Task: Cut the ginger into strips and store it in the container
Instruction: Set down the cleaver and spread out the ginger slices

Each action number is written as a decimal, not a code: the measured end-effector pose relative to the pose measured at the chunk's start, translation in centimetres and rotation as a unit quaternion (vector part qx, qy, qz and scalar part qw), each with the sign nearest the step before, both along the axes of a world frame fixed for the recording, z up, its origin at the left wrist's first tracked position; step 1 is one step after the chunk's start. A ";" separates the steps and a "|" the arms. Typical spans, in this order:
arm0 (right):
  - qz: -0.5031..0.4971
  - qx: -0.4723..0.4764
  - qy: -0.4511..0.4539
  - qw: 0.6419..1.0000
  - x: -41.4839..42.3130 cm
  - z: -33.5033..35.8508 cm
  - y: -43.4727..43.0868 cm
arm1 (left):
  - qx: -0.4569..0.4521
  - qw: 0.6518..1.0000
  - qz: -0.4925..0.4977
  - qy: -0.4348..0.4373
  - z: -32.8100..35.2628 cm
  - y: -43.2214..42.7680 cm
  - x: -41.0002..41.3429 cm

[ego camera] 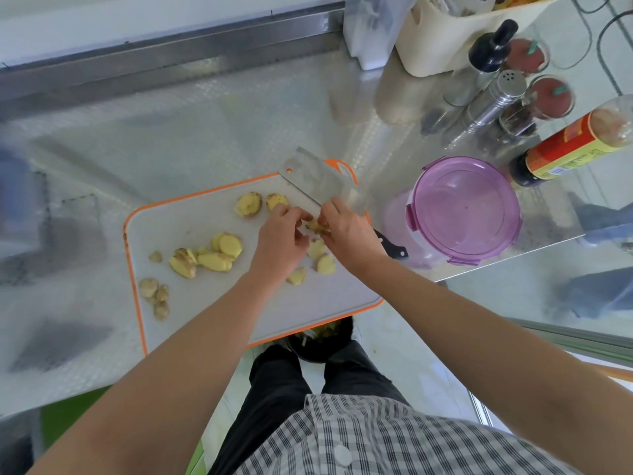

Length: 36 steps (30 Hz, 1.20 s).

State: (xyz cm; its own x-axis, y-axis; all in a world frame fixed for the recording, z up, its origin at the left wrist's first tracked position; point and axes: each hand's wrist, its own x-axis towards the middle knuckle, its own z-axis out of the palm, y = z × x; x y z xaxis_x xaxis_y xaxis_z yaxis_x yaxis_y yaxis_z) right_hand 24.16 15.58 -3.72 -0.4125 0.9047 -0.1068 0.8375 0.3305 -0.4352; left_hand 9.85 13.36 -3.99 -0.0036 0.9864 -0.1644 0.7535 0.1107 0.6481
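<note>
Left hand: I am seeing the left hand [279,236] curling its fingers in and pinching one end of a small ginger piece [318,228] just above the cutting board [191,303].
Right hand: the right hand [347,231] is pinching the other end of that same piece, so both sets of fingertips are meeting on it.
Slices: pale ginger slices [229,245] are lying scattered on the board, two near its far edge, a cluster at the left and a few just under the hands.
Knobs: rough knobs [149,286] are sitting near the board's left edge.
Knife: the knife [318,181] is lying flat at the board's far right corner, its black handle poking out past the right wrist.
Container: the container [464,209] is standing on the steel counter [205,132] just right of the board, its purple lid sitting on top.
</note>
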 end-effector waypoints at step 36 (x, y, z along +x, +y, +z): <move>-0.006 -0.116 -0.038 0.993 -0.7 0.2 0.1 | 0.037 0.998 0.013 0.048 0.1 -1.1 -1.1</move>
State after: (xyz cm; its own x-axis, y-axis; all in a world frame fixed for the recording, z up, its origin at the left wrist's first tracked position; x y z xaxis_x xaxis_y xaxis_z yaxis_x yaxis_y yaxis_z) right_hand 23.47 15.70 -3.55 -0.3852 0.8570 -0.3424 0.8738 0.2193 -0.4340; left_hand 8.73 12.31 -3.88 -0.0424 0.9951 -0.0888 0.8094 0.0863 0.5809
